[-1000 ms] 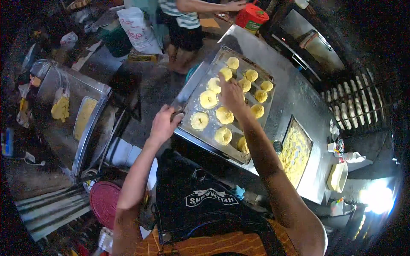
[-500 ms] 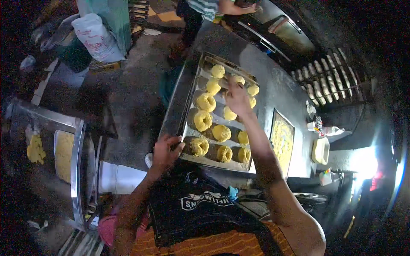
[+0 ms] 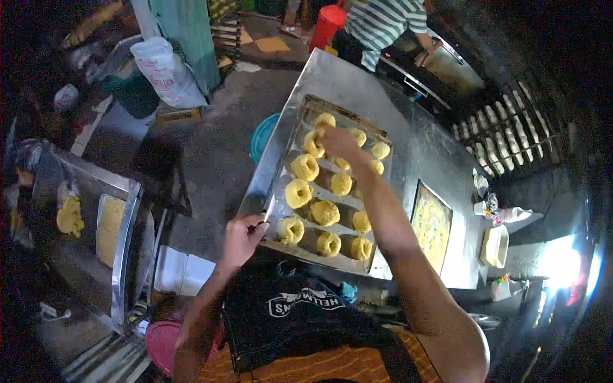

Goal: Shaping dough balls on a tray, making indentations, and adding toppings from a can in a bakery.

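Observation:
A metal baking tray (image 3: 272, 214) lies on the steel table, holding several yellow dough balls (image 3: 325, 213) in rows. Those in the left column and along the near edge have hollows pressed into their tops, such as the ringed dough ball (image 3: 291, 230) by the near left corner. My left hand (image 3: 243, 237) is closed on the tray's near left edge, thumb at the rim. Reaching across the tray, my right hand (image 3: 340, 144) is at a dough ball (image 3: 313, 144) in the left column, fingers curled and partly blurred. What they hold, if anything, is hidden.
On the steel table (image 3: 322, 75), a second tray (image 3: 431, 223) of yellow crumbly stuff lies to the right. A rack (image 3: 504, 131) of pale dough rolls stands beyond. A person in a striped shirt (image 3: 383, 29) leans over an oven at the back. A metal-framed stand (image 3: 121, 255) is at left.
My right hand has moved left, from the middle column to the left column of dough balls. My left hand remains at the tray edge. The other person now bends over the oven.

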`<state>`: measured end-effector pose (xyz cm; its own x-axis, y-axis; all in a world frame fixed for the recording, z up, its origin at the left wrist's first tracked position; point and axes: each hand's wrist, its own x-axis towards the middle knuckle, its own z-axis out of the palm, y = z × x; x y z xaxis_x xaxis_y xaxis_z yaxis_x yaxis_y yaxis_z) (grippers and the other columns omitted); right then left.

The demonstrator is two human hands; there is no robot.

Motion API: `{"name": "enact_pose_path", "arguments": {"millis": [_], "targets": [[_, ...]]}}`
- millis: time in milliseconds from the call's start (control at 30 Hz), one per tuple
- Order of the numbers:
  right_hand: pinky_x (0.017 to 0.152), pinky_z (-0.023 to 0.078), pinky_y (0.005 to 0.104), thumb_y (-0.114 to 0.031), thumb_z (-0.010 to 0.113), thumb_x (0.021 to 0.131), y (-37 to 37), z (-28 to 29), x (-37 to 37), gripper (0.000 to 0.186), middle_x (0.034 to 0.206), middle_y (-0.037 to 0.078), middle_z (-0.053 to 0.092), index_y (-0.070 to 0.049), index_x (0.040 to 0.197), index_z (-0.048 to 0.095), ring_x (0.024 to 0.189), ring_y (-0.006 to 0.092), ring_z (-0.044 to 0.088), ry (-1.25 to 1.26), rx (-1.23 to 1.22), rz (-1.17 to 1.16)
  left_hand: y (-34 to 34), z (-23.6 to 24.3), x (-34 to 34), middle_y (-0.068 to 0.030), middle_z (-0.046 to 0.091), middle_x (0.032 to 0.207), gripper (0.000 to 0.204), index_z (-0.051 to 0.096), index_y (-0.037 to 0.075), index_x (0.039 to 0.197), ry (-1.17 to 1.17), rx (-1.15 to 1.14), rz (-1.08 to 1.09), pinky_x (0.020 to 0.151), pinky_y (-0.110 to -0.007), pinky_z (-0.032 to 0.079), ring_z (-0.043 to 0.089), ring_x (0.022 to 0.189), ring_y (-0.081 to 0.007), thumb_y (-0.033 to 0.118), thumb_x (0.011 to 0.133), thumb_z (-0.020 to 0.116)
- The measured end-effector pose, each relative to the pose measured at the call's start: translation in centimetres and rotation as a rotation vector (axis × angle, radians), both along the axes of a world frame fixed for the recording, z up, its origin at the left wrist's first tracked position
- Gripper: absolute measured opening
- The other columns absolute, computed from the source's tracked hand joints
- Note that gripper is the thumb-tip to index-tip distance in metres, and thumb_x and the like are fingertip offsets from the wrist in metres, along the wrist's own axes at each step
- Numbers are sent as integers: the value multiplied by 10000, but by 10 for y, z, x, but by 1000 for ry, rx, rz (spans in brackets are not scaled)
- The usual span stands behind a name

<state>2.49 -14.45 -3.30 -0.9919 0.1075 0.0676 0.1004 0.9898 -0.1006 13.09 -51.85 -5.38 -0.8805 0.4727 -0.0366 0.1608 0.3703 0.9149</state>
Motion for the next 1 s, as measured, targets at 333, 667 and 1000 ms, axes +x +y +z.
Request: {"name": "enact_pose_path", "arguments": {"millis": [333, 667, 1000], "targets": [[996, 497, 546, -160, 613, 856, 45, 11, -8, 601, 1197, 252, 685, -75, 1438, 491, 1174, 441, 621, 143, 63, -41, 8, 0, 8, -208, 739, 930, 246, 780, 12, 1060, 95, -66, 61, 723, -381, 551, 722, 793, -289, 144, 854, 808], [972, 488, 548, -101, 610, 818, 28, 0, -29, 723, 1171, 234, 696, -43, 1513, 419, 1159, 424, 633, -68, 211, -29, 9, -14, -3, -175, 737, 894, 248, 763, 10, 1042, 96, 2, -11, 675, -400, 561, 712, 737, -312, 189, 876, 809], [897, 531, 522, -139, 568, 909, 84, 49, 29, 631, 1081, 259, 716, -91, 1518, 413, 1020, 466, 677, 86, -96, -191, -4, -40, -15, -160, 705, 934, 250, 716, 36, 1044, 117, -17, -122, 789, -430, 561, 704, 892, -343, 167, 858, 821]]}}
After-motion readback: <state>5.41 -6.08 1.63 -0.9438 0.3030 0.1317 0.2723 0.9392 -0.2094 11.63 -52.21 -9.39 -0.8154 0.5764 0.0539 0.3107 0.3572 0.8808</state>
